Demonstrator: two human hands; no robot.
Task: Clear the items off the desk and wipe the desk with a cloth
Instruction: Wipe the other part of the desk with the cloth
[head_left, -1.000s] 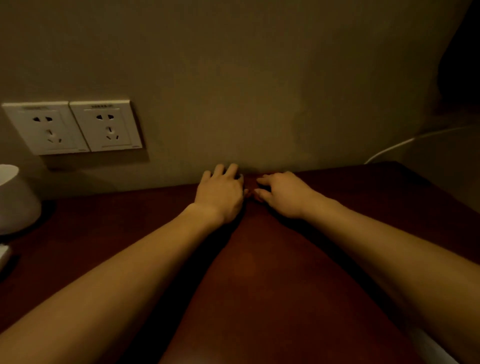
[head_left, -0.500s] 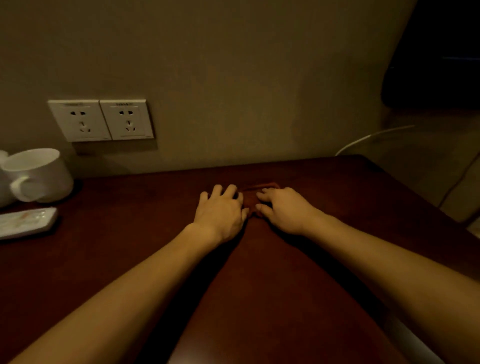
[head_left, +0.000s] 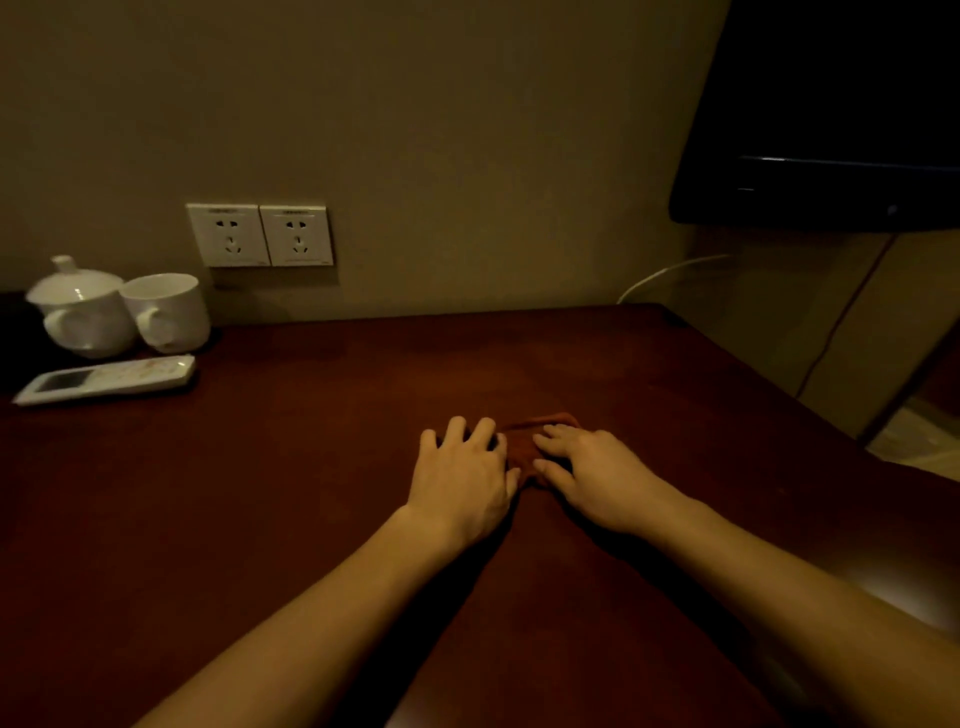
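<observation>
A small reddish-brown cloth (head_left: 524, 447) lies bunched on the dark wooden desk (head_left: 322, 467), near its middle. My left hand (head_left: 462, 478) lies palm down on the cloth's left part, fingers spread. My right hand (head_left: 592, 478) presses on the cloth's right part, fingers extended over it. Most of the cloth is hidden under both hands.
At the far left of the desk stand a white lidded cup (head_left: 78, 312) and a white mug (head_left: 169, 312), with a white remote control (head_left: 106, 379) in front of them. Two wall sockets (head_left: 260, 234) sit above. A dark screen (head_left: 831, 130) hangs at upper right; the desk's right edge drops off.
Both hands have drawn the cloth back from the wall toward me across the desk. The view has shifted, bringing the cups and remote into sight.
</observation>
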